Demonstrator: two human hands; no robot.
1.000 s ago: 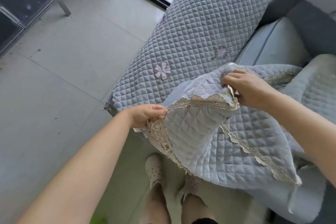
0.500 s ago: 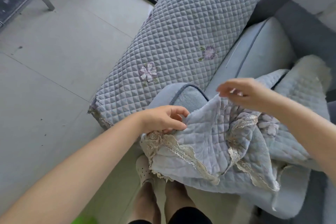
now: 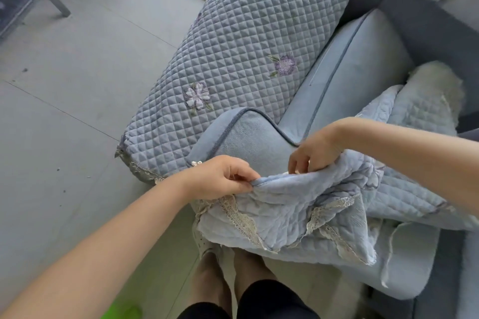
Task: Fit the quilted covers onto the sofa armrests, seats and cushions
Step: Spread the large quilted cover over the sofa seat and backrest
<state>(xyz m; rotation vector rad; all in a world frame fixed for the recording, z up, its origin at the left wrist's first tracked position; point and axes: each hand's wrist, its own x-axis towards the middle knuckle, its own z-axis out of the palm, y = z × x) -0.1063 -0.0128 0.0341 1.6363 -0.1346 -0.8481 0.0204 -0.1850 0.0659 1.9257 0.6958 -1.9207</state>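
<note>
- Head view: left hand (image 3: 220,179) pinches the folded edge of the loose cover (image 3: 290,217), bunched on the seat (image 3: 259,137) front.
- Right hand (image 3: 313,153) grips the same edge further right, fingertips apparently tucked into the fabric.
- Armrest (image 3: 233,59) already covered.

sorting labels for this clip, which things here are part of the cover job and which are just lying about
In the job: left hand, right hand, loose quilted cover, bare seat cushion, covered armrest.

Lying about: glass table, white fluffy throw.
</note>
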